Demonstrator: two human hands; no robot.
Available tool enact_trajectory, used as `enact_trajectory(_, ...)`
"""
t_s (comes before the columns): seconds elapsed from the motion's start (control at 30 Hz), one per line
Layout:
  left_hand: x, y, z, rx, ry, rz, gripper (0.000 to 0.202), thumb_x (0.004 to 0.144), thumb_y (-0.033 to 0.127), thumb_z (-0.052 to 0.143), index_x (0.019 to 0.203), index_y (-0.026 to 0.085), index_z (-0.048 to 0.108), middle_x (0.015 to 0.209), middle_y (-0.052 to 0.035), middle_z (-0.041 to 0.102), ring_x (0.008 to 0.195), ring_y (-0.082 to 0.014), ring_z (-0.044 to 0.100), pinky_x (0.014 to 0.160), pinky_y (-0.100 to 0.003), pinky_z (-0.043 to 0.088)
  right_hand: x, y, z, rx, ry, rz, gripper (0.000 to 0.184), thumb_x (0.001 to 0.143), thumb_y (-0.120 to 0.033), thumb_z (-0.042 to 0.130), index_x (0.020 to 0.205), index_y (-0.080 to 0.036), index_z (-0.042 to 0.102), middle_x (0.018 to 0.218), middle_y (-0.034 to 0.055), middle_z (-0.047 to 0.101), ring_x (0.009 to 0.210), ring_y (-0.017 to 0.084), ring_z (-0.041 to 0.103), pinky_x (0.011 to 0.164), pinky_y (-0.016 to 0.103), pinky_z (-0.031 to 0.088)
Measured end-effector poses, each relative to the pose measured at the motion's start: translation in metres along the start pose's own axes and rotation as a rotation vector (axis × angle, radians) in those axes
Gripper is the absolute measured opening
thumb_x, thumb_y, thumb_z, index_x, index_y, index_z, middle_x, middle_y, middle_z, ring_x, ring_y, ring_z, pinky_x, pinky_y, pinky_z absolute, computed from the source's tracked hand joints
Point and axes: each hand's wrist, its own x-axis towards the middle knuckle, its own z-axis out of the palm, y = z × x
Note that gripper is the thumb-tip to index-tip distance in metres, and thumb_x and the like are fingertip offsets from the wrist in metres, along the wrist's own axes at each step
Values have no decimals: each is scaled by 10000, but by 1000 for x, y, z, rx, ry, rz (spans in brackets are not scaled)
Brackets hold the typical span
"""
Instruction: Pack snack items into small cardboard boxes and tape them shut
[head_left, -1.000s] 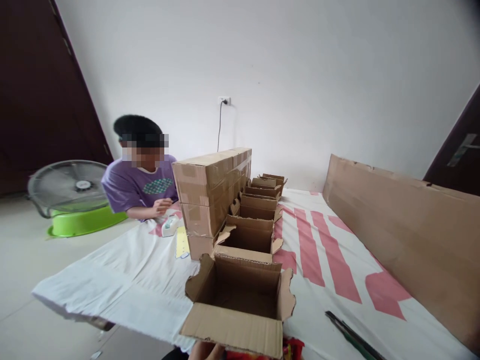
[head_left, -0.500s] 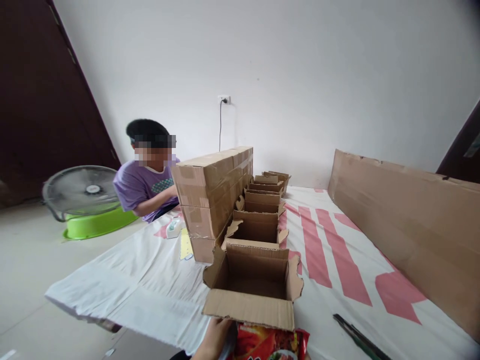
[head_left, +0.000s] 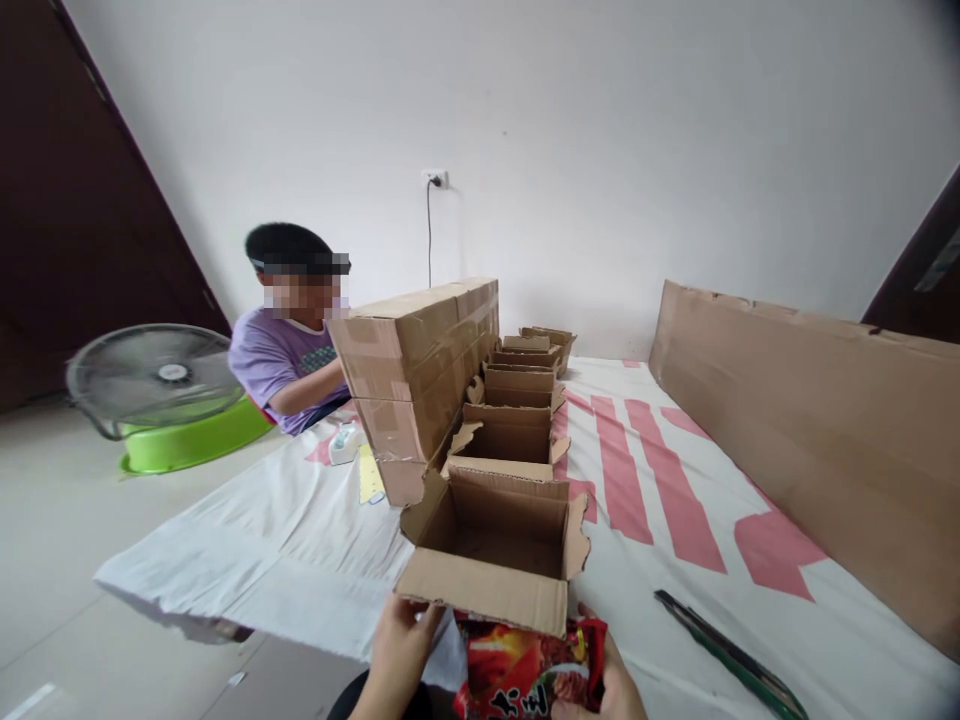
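Observation:
An open cardboard box [head_left: 491, 548] stands nearest to me on the white and red sheet [head_left: 300, 540], its front flap hanging toward me. Just below that flap I hold a red printed snack packet [head_left: 525, 670]. My left hand [head_left: 397, 650] is closed on the packet's left edge. My right hand [head_left: 607, 685] grips its right side, fingers curled round it. Both hands are cut off by the bottom of the frame.
A row of several more open boxes [head_left: 517, 420] runs away behind the near one, beside a stack of taped boxes [head_left: 416, 380]. A large cardboard sheet [head_left: 817, 430] lies at the right, a dark green tool [head_left: 727, 660] near it. A person in purple [head_left: 289, 355] sits left, by a fan [head_left: 150, 375].
My hands and the red packet have risen into view below the box flap. The camera has tilted down and shifted slightly.

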Motion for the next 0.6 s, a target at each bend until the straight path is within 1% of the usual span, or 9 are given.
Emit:
enact_trajectory(0.07,7,6,-9,91,63,109,539,533,419,750,992,182,594,946,-76,697,937,-317,670,852,-436,531,7,-6,-1,6,-19,-67,844,517,-314,897,1274,-189,546,1249,128,635,1228,312,554,1008,358,457)
enact_trajectory(0.1,10,12,-11,94,86,165,622,527,393,756,1080,186,564,1051,-85,672,1036,-321,639,912,-442,508,10,-11,-1,0,-29,-106,852,500,-298,892,1272,-181,554,1293,134,608,1269,324,519,1040,372,429)
enact_trajectory(0.17,15,27,-9,28,75,265,717,550,381,763,1194,200,506,1259,-111,584,1215,-318,542,1011,-437,448,13,-23,0,-37,-44,-156,777,531,-268,855,1254,-180,585,1373,136,547,1329,328,453,1092,399,368)
enact_trajectory(0.23,22,46,-4,-59,29,292,641,598,414,761,1157,205,527,1351,-122,529,1267,-309,503,1027,-423,434,12,-36,3,-89,-50,-158,695,562,-214,816,1227,-192,617,1423,126,499,1367,318,404,1124,416,317)
enact_trajectory(0.27,27,56,-1,-83,20,264,557,621,444,753,1081,198,558,1315,-124,560,1222,-305,540,993,-418,459,10,-41,4,-121,-54,-145,663,569,-180,797,1211,-200,632,1446,121,475,1380,314,383,1135,420,295)
enact_trajectory(0.33,37,72,5,-87,32,171,476,636,502,742,946,178,582,1090,-111,664,1004,-281,647,855,-399,520,3,-47,6,-178,-76,-113,610,575,-116,755,1171,-210,662,1506,116,397,1402,309,347,1149,415,265)
enact_trajectory(0.43,50,82,11,-70,40,128,501,620,523,760,914,167,568,868,-60,672,791,-236,663,713,-351,528,-10,-44,4,-170,-109,-91,580,583,-80,715,1147,-207,674,1546,113,331,1408,300,340,1136,384,293)
enact_trajectory(0.5,52,78,12,-80,35,144,531,629,525,760,964,164,560,889,-57,666,813,-235,659,729,-348,526,-14,-35,0,-76,-95,-94,631,599,-121,730,1217,-198,628,1484,124,430,1364,295,413,1099,378,358)
enact_trajectory(0.6,45,61,13,-109,15,155,565,682,561,704,1059,162,573,1000,-77,673,972,-264,643,875,-385,499,-13,-18,-7,110,-72,-81,760,635,-235,753,1351,-190,502,1323,129,592,1220,287,568,1024,395,449)
